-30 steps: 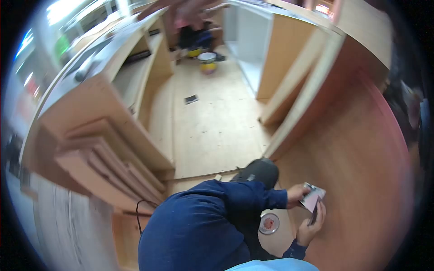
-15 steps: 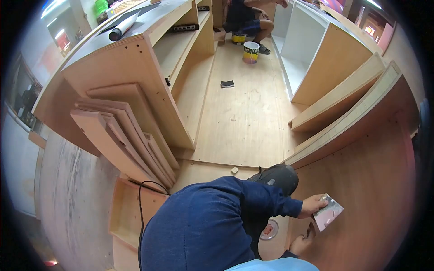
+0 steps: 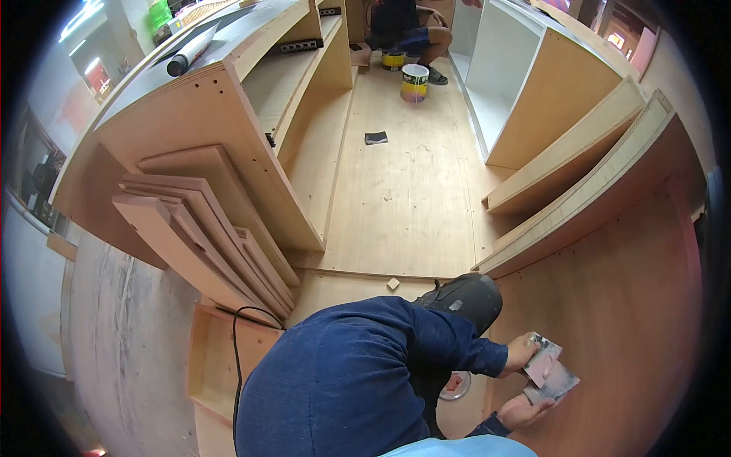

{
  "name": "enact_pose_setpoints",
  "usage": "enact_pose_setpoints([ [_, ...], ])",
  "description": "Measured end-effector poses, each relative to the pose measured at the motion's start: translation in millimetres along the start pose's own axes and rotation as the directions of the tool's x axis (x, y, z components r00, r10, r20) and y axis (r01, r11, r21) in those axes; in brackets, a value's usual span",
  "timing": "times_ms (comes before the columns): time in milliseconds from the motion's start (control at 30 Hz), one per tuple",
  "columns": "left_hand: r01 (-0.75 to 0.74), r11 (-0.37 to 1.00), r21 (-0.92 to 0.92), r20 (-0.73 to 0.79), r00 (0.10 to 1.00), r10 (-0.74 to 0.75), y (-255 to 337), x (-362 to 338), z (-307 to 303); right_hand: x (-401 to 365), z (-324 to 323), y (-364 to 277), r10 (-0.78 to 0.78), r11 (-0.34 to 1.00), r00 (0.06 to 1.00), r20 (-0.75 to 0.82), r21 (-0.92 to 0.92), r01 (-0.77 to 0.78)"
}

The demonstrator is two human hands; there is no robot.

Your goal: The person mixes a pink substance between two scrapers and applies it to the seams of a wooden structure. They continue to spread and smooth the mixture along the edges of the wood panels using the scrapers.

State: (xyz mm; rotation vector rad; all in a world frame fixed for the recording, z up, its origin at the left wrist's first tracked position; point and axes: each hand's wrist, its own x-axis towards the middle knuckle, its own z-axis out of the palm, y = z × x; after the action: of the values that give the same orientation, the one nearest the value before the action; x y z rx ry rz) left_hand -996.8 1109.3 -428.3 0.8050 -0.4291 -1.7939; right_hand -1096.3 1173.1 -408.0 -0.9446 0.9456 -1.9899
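The left hand (image 3: 521, 354) is closed around the upper blade (image 3: 544, 363), pinching its near edge; the right hand (image 3: 522, 412) grips the lower blade (image 3: 554, 384), its fingers partly extended. Both blades carry a pinkish-grey paste and overlap. A loose lump could slide off if either tilts steeply, marking the curved panel (image 3: 609, 305) beside them. A blade corner turned into that panel could scratch it, and one blade slipping over the other could nick a fingertip. The round tin (image 3: 467, 388) of pink paste sits close to the sleeve and legs; a careless elbow or knee could tip it. The dark shoe (image 3: 478, 298) is near. Farther off, the paint can (image 3: 414, 90) has a yellow-and-dark label, too small to read; no brand is legible.
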Motion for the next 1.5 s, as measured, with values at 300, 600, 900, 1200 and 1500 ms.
enact_pose_setpoints([
  [300,-0.245,0.937,0.247,0.005,0.968,0.251,-5.7,-3.1,-8.0,-27.7,-20.3,-6.3,0.052,0.752,0.963,0.265,-0.645,0.137],
  [600,-0.627,0.658,0.416,0.194,0.768,0.610,-2.6,11.3,-19.1,-26.0,-67.2,-14.5,0.223,0.427,0.893,0.392,-0.862,0.272],
  [900,-0.661,0.697,0.279,0.411,0.738,0.535,27.0,-22.7,9.9,10.6,-19.7,-114.9,-0.089,0.178,0.915,0.393,-0.898,0.403],
  [1200,-0.786,0.472,0.398,0.553,0.616,0.560,29.4,-36.5,29.8,12.2,3.4,-106.0,-0.171,-0.036,0.787,0.592,-0.802,0.596],
  [1500,-0.873,0.265,0.409,0.454,0.446,0.771,47.6,-28.9,43.1,-23.2,-46.7,-53.6,0.072,0.069,0.783,0.617,-0.787,0.614],
])
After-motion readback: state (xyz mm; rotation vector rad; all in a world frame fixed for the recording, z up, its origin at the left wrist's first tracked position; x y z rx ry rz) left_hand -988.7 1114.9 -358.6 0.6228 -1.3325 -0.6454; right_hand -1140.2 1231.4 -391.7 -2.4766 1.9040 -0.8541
